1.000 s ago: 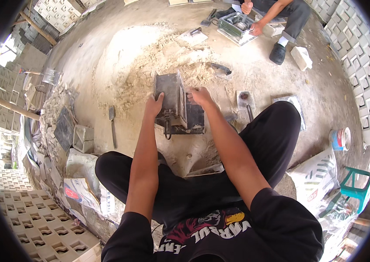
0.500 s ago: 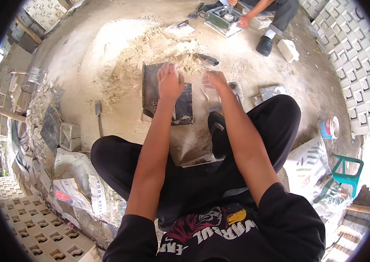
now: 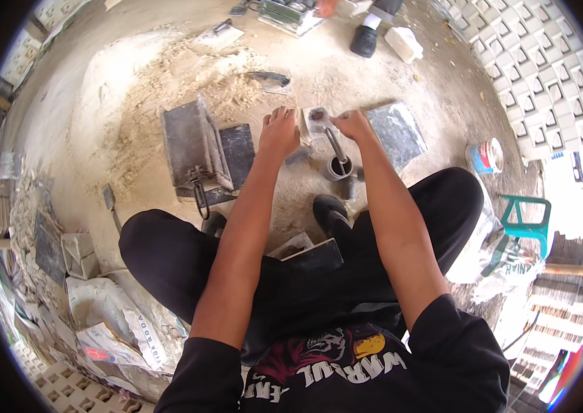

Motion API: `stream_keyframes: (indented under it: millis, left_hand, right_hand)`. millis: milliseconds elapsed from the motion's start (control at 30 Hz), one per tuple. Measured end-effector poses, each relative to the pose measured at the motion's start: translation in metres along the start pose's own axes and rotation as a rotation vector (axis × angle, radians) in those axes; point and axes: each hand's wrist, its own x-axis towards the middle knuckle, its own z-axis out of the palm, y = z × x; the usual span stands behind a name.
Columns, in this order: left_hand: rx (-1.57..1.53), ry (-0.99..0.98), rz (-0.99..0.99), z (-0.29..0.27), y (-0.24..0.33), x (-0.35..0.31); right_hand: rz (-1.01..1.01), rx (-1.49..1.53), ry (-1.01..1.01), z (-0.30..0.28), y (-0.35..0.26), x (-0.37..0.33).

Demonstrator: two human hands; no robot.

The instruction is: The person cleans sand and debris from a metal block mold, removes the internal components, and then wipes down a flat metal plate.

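Note:
My left hand [image 3: 279, 135] hovers just left of a small pale square block [image 3: 317, 129] with a dark hollow in its top. The fingers of that hand bend forward, slightly apart, with nothing visible in them. My right hand [image 3: 354, 126] is at the block's right side, its thumb and fingers curled together near the top of a bent metal handle [image 3: 333, 140]. What those fingers hold, if anything, is hidden. The handle stands in a round grey cup [image 3: 339, 168]. Left of my hands stands an upright metal mould [image 3: 195, 141] with a wire clamp [image 3: 199, 193], beside a dark plate [image 3: 238, 155].
A grey slab [image 3: 397, 132] lies to the right, with a paint bucket [image 3: 484, 156] and green stool [image 3: 526, 221] beyond. Sandy powder [image 3: 167, 76] and a dark curved tool [image 3: 268, 78] lie ahead. A co-worker's shoe [image 3: 364, 41] shows at the top.
My view has swung right and nearer. The hands, lifted over the dark mould before, are now around the pale block. The mould's clamp, the cup and the handle have come into sight.

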Motion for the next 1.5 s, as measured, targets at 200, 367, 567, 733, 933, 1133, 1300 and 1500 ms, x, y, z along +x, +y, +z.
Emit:
stream_keyframes:
  millis: [200, 367, 567, 733, 933, 1133, 1300, 1500]
  left_hand:
    - [0.012, -0.316, 0.050, 0.039, 0.036, 0.006]
    - [0.078, -0.549, 0.060, 0.056, 0.085, 0.006]
    - [0.125, -0.630, 0.031, 0.075, 0.106, 0.004]
    - [0.139, -0.600, -0.064, 0.085, 0.108, 0.001]
    - [0.127, -0.562, -0.055, 0.088, 0.103, 0.002]
    - [-0.016, -0.337, 0.061, 0.080, 0.108, 0.008]
    - [-0.272, -0.150, 0.128, 0.054, 0.100, 0.089]
    - [-0.559, -0.124, 0.292, -0.005, 0.165, 0.158]
  right_hand:
    - [0.233, -0.109, 0.046, -0.001, 0.098, -0.008]
    - [0.397, -0.126, 0.123, -0.007, 0.153, -0.014]
    - [0.383, -0.070, 0.111, 0.018, 0.187, -0.042]
    - [0.346, 0.006, 0.088, 0.037, 0.186, -0.057]
    - [0.465, 0.001, 0.021, 0.025, 0.171, -0.053]
    - [0.385, -0.111, 0.088, -0.030, 0.129, -0.018]
    - [0.031, -0.417, -0.022, -0.188, 0.087, 0.046]
    - [-0.361, -0.295, 0.603, -0.369, 0.064, 0.025]
